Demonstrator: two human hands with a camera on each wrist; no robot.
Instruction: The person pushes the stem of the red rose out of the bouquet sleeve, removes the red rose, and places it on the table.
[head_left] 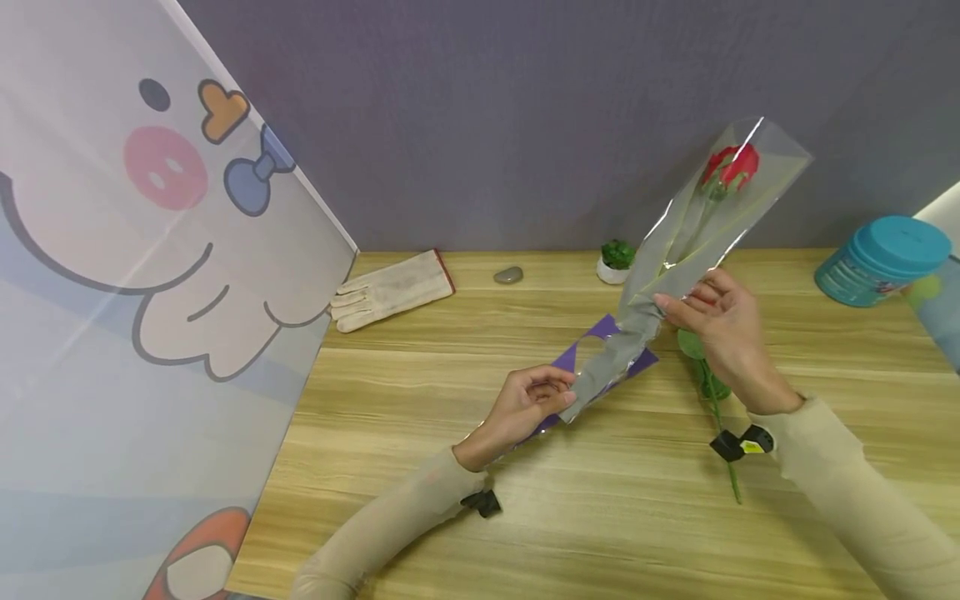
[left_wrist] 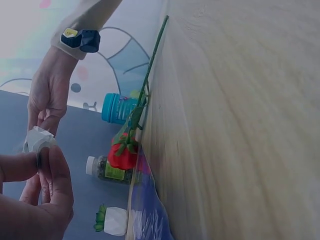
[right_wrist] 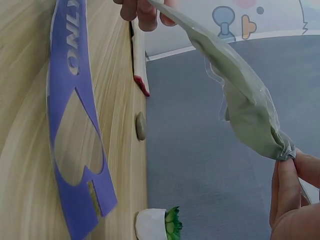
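Note:
A red rose (head_left: 729, 169) stands inside a clear and grey flower sleeve (head_left: 600, 367), held slanting above the table. My left hand (head_left: 525, 404) pinches the sleeve's narrow lower end between thumb and fingers. Higher up, my right hand (head_left: 723, 329) pinches the gathered middle, where the grey wrap is bunched and creased. A purple sleeve (right_wrist: 75, 205) with a heart-shaped window and the letters "ONLY" lies on the table below. Another red rose (left_wrist: 122, 155) lies there too; in the head view its green stem (head_left: 716, 412) shows below my right hand, its bloom mostly hidden.
Along the back edge are a work glove (head_left: 397, 287), a grey stone (head_left: 508, 275) and a small potted plant (head_left: 617, 262). A teal tub (head_left: 855, 271) stands at the right. The left wrist view also shows a white-capped jar (left_wrist: 114, 169). A cartoon-printed panel (head_left: 90, 350) borders the left side.

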